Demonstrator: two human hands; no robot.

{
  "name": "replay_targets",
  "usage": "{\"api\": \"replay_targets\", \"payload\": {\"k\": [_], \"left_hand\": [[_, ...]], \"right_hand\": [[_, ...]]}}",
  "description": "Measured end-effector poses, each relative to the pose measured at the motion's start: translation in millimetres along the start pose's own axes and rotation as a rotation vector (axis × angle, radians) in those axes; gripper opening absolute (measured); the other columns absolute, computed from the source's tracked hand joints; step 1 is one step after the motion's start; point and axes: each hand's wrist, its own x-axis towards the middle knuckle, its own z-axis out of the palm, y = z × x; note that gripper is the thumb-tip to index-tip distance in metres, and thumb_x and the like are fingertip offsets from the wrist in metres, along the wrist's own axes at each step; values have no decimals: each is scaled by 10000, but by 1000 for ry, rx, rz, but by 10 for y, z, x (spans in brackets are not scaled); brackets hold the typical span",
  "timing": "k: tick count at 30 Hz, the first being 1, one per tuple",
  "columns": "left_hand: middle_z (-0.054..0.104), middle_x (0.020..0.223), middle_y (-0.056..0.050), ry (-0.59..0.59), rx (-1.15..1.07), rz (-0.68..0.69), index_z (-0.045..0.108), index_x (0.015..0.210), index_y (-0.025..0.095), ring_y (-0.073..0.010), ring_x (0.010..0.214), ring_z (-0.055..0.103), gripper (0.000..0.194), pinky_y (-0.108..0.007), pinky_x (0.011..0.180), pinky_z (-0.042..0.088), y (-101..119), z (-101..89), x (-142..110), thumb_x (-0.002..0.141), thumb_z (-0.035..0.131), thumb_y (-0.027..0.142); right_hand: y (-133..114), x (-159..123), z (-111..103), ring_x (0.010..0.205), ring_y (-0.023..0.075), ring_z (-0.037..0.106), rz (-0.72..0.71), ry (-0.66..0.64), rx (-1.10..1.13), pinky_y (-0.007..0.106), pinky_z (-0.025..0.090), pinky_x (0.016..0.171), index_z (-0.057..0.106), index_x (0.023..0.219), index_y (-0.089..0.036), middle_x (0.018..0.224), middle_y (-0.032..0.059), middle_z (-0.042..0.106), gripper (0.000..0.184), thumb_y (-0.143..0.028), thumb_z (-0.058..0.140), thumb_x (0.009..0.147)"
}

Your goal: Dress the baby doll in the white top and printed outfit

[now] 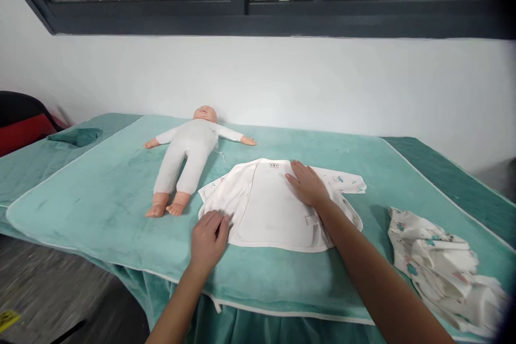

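Note:
A white baby shirt (274,204) lies spread out on the green cover, its front laid open and a small label at the neckline. Patterned sleeves stick out on both sides. My left hand (208,239) is at the shirt's lower left edge, with its fingers curled closed on the fabric. Flat across the shirt's right half rests my right hand (308,184), fingers stretched out near the neckline. To the left of the shirt, a baby doll (189,145) with a white cloth body lies on its back, arms out to the sides.
A crumpled pile of patterned white baby clothing (439,269) lies at the right. The green cover (100,188) drapes over the front edge. Behind stands a white wall (282,80) under a dark-framed window. A red and black object (26,123) is at the far left.

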Motion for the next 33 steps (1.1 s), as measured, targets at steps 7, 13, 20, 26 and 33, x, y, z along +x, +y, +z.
{"api": "replay_targets", "payload": {"k": [7,13,20,26,33], "left_hand": [[463,654,-3,-5,-4,-29,413,647,207,-156,677,464,328,-294,661,345,6,-6,-6,971,434,253],[466,651,-1,-4,14,-30,403,646,207,-154,670,462,339,-295,660,338,-3,-14,0,979,429,264],[476,646,2,-1,-33,-75,427,635,195,-147,673,467,346,-287,661,334,6,5,-13,970,447,278],[537,634,12,-59,-296,-333,506,637,190,-133,635,511,397,-263,627,409,164,-341,-8,976,452,390],[517,1438,-94,104,60,-199,600,1261,228,-269,1367,435,380,-448,1137,365,-333,-1062,561,934,513,402]], "right_hand": [[91,-184,-58,1454,263,330,175,86,-61,441,261,1187,450,1459,-83,1543,136,409,621,-448,210,1018],[171,-496,-52,1473,274,296,183,74,-185,477,243,1192,409,1489,-107,1582,133,335,668,-514,187,1009],[135,-1047,-87,1488,266,268,156,110,-207,486,287,1182,355,1530,-155,1597,110,300,682,-535,191,988],[55,-1727,-31,1486,309,261,84,218,-182,565,285,1164,287,1548,-133,1585,157,320,670,-517,206,1004],[-1013,-662,-288,1486,260,274,79,110,304,494,312,1191,250,1564,-221,1611,73,283,662,-548,315,993]]}}
